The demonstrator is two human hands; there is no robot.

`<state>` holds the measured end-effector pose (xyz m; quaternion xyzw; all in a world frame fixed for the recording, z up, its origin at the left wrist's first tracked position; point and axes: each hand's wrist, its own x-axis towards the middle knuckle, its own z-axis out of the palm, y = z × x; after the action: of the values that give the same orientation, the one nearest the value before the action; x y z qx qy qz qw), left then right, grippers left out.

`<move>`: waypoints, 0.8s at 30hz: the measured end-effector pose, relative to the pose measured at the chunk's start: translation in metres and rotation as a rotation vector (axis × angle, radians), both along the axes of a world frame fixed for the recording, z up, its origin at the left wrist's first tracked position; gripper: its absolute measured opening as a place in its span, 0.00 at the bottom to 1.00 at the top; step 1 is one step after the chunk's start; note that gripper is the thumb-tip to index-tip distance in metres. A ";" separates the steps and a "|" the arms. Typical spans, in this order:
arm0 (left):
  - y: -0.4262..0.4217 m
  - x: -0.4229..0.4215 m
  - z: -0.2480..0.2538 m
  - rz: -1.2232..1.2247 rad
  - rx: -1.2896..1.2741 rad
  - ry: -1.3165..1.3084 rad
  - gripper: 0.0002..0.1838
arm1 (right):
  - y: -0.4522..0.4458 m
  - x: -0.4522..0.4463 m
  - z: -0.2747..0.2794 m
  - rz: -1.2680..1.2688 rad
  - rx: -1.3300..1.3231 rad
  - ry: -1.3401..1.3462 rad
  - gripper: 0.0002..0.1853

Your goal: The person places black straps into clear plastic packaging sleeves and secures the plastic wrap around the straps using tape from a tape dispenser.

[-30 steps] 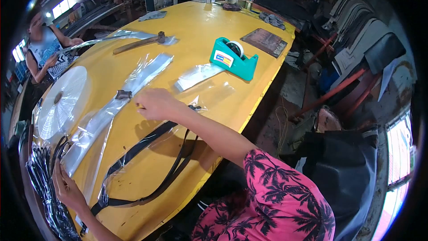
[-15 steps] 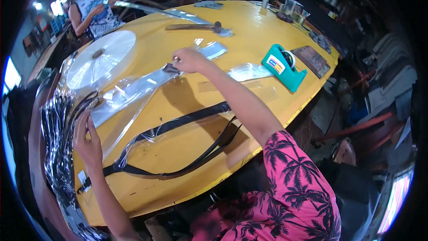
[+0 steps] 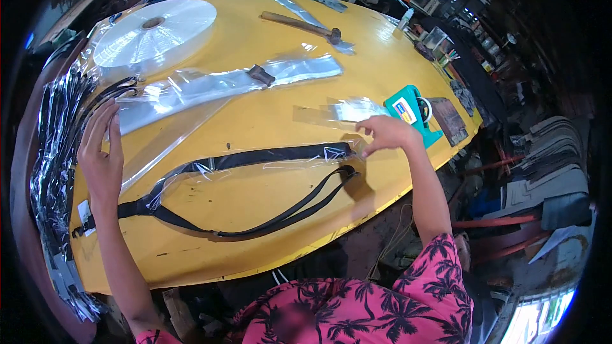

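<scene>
My left hand [image 3: 102, 150] has its fingers stretched out at the left end of a stack of clear plastic sleeves [image 3: 185, 93]; whether it touches them I cannot tell. A small dark block [image 3: 260, 76] rests on the stack. My right hand [image 3: 390, 134] hovers with thumb and fingers apart and nothing between them. It is just left of the green tape dispenser [image 3: 403, 107], by the right end of a black strap [image 3: 274, 155] partly inside a clear sleeve. The strap's loose loop [image 3: 280, 228] lies nearer me on the yellow table [image 3: 191, 258].
A large roll of clear film [image 3: 153, 28] lies at the back left. Beyond the sleeves is a hammer [image 3: 299, 23]. Many wrapped black straps [image 3: 57, 146] hang over the left edge. Short clear strips [image 3: 357, 109] and a dark board [image 3: 446, 121] lie near the dispenser. People stand farther back.
My right hand has left the dark block on the sleeves and moved right and nearer to me, beside the dispenser. My left hand stays near the sleeves' left end. The view has shifted.
</scene>
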<state>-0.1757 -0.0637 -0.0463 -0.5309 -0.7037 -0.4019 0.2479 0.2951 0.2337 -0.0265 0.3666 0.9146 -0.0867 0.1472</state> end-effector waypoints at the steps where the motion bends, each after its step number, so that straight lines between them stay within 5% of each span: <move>1: 0.001 0.001 0.001 -0.003 -0.002 -0.009 0.12 | -0.001 0.006 -0.007 0.004 -0.001 0.000 0.27; 11: 0.006 -0.007 -0.008 -0.047 0.114 -0.013 0.10 | 0.018 0.022 -0.012 -0.006 -0.114 0.059 0.14; 24: 0.009 -0.032 -0.031 -0.113 0.153 -0.004 0.11 | 0.072 0.063 0.016 -0.213 -0.032 -0.068 0.17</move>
<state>-0.2078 -0.0545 -0.0771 -0.5482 -0.6405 -0.4689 0.2633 0.3585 0.3058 -0.0105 0.4618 0.8635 -0.1041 0.1738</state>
